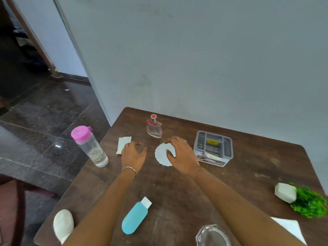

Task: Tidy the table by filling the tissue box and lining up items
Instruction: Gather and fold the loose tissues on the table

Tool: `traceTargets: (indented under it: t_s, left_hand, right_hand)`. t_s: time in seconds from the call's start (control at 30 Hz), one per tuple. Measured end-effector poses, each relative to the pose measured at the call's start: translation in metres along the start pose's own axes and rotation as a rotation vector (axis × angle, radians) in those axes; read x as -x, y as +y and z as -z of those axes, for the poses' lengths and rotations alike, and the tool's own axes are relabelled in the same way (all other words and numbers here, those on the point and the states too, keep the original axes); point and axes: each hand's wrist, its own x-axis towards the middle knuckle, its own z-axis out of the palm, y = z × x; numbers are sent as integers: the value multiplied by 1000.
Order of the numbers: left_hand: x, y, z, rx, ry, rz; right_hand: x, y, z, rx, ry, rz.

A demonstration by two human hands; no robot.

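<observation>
A grey tissue box with a slotted top stands at the table's middle right. A round white scalloped tissue lies left of it. My right hand rests on that tissue, thumb and fingers spread over its right side. My left hand hovers just left of it, fingers curled and apart, holding nothing. A folded white tissue lies partly under my left hand's far side. A clear perfume bottle with a red cap stands behind the hands.
A clear water bottle with a pink lid stands at the table's left edge. Near me lie a blue bottle, a white oval object, a clear glass item and a white napkin. A toppled potted plant lies right.
</observation>
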Motion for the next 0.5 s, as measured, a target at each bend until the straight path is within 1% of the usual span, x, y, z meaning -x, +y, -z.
traceTargets:
  t_s: [0.07, 0.13, 0.23, 0.4, 0.5]
  left_hand:
    - [-9, -18, 10, -41, -15, 79]
    - [-19, -35, 19, -110, -68, 95]
    - [-31, -55, 25, -233, -145, 14]
    - [-47, -70, 22, -323, -181, -109]
    - [-54, -73, 18, -360, -175, -123]
  right_hand:
    - [-11, -16, -15, -96, -42, -13]
    - [-21, -30, -31, -167, -101, -15]
    - [-32, -44, -50, -215, -176, -19]
    - [-40, -47, -74, -230, -242, -56]
    - [-41, -40, -81, -247, -252, -78]
